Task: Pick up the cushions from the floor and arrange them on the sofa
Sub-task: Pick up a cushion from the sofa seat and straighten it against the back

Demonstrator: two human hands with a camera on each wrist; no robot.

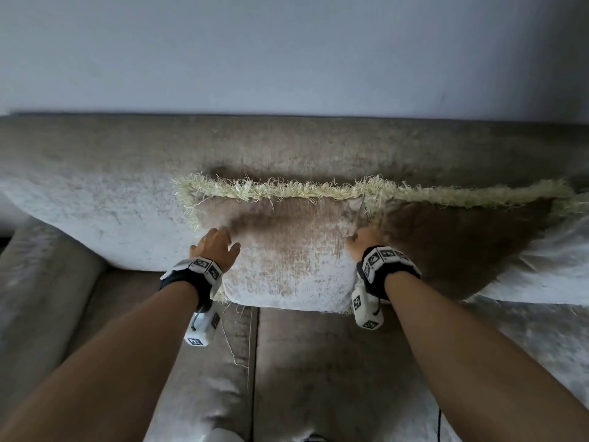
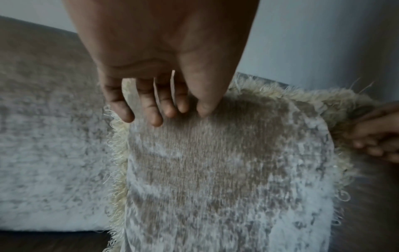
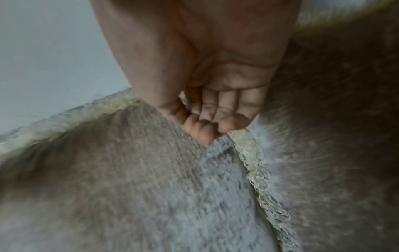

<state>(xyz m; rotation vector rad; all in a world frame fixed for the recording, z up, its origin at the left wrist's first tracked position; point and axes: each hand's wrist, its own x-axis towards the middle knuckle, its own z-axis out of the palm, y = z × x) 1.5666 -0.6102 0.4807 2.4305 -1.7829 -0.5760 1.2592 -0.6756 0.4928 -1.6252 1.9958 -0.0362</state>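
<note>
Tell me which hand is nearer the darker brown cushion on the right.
Right. The right hand sits at the seam where the pale fringed cushion meets the darker brown cushion, beside its edge. The left hand is on the pale cushion's far left side.

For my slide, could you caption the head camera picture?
Both hands, left hand and right hand, settle a fringed cushion against the sofa backrest.

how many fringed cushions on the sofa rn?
2. One fringed cushion stands mid-sofa against the backrest, both hands on it; a darker cushion leans right beside it, partly cut off. More may lie outside the view.
</note>
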